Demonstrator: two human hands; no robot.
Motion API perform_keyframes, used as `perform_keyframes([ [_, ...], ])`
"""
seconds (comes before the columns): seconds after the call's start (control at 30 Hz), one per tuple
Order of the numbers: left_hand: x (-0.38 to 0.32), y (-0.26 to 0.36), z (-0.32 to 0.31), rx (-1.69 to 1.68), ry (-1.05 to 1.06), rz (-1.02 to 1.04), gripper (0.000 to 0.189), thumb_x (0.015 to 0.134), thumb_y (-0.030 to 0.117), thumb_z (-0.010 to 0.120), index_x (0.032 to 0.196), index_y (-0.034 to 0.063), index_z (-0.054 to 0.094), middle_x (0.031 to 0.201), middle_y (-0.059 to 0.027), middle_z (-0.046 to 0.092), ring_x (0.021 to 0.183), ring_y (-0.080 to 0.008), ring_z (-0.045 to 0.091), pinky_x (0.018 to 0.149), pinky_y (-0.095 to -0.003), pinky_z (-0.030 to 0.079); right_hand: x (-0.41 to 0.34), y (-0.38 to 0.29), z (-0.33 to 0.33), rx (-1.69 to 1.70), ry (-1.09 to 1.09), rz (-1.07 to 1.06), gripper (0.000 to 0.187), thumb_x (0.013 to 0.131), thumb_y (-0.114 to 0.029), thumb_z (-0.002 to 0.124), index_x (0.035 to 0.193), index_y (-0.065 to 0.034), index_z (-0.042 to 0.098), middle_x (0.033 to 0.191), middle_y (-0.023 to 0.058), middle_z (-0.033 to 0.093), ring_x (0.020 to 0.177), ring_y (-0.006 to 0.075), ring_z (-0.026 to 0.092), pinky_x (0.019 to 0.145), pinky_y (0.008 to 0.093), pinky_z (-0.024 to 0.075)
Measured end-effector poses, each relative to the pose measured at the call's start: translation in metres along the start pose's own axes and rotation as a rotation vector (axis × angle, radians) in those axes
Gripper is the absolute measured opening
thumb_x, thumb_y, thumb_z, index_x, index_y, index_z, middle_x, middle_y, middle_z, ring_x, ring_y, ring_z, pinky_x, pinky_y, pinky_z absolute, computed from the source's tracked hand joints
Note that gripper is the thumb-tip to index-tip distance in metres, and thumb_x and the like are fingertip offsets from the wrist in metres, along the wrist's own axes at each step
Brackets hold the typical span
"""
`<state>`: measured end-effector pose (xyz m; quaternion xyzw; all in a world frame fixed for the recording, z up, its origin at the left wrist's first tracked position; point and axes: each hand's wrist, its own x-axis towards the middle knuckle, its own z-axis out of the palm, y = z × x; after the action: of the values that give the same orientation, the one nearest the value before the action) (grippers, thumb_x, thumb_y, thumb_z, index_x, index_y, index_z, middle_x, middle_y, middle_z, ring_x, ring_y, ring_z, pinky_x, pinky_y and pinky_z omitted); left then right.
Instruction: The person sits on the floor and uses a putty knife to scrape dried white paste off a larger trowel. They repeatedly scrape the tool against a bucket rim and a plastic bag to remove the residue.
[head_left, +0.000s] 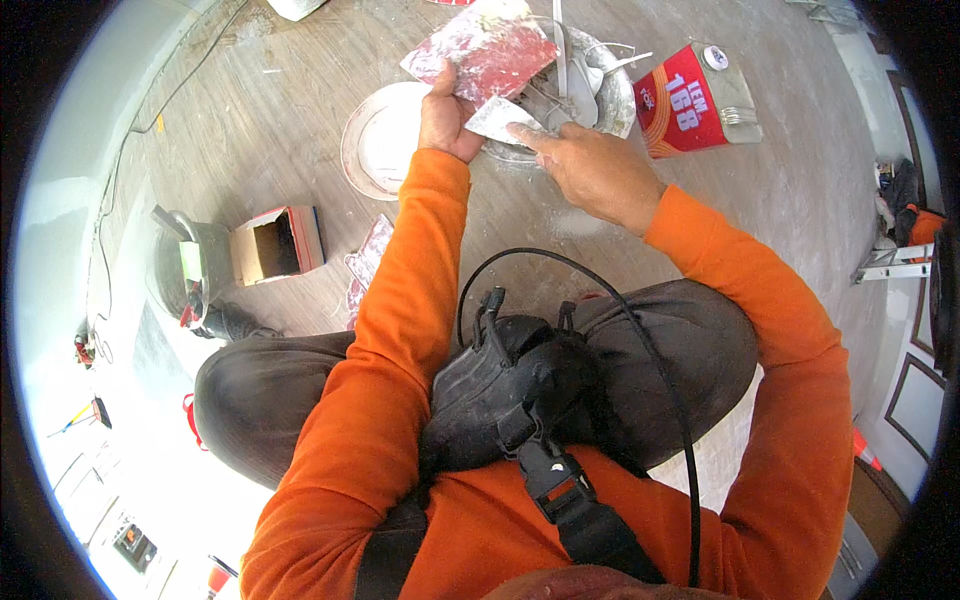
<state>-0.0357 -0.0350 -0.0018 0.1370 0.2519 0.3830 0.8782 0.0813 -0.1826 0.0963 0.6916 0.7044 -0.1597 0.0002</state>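
My left hand (448, 124) grips the lower edge of a flat red sheet (504, 64), which is streaked with white paste and has a pale lump near its far end. A white-coated putty scraper (504, 118) is pinched in my right hand (600, 171), its blade close to the sheet's near edge. Whether blade and sheet touch is hard to tell. Partly under both hands stands a round, paste-smeared basin (622, 105) holding a white strip (560, 49) and other white pieces. Left of it is a round white tub (354, 139) with white contents.
A jerrycan with a red label (686, 101) stands right of the basin. On the left are an open cardboard box (255, 259), a bucket of tools (214, 247) and a cable (180, 86) along the wall. Another smeared red piece (371, 251) lies near my left forearm. A stepladder (900, 262) is far right.
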Motion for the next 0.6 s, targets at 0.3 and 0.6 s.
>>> perform_keyframes([
  [0.3,0.004,0.006,-0.013,0.181,-0.222,-0.062,0.042,0.09,0.009,0.052,0.13,-0.004,0.044,0.128,-0.016,0.054,0.117,-0.0308,0.054,0.101,-0.0474,0.044,0.012,0.03,0.0,0.396,0.12,0.186,0.046,0.097,-0.026,0.046,0.143,-0.0225,0.042,0.073,0.0236,0.061,0.07,0.0348,0.062,0.069,0.0424,0.0476],
  [0.6,-0.026,0.043,-0.012,0.162,-0.414,-0.22,0.061,0.09,0.03,0.057,0.137,-0.0027,0.038,0.131,-0.0157,0.054,0.117,-0.0272,0.055,0.101,-0.0457,0.043,0.004,0.027,-0.002,0.068,-0.007,0.072,0.044,0.098,-0.027,0.045,0.142,-0.0214,0.043,0.081,0.0269,0.063,0.078,0.0397,0.063,0.072,0.0454,0.0484],
])
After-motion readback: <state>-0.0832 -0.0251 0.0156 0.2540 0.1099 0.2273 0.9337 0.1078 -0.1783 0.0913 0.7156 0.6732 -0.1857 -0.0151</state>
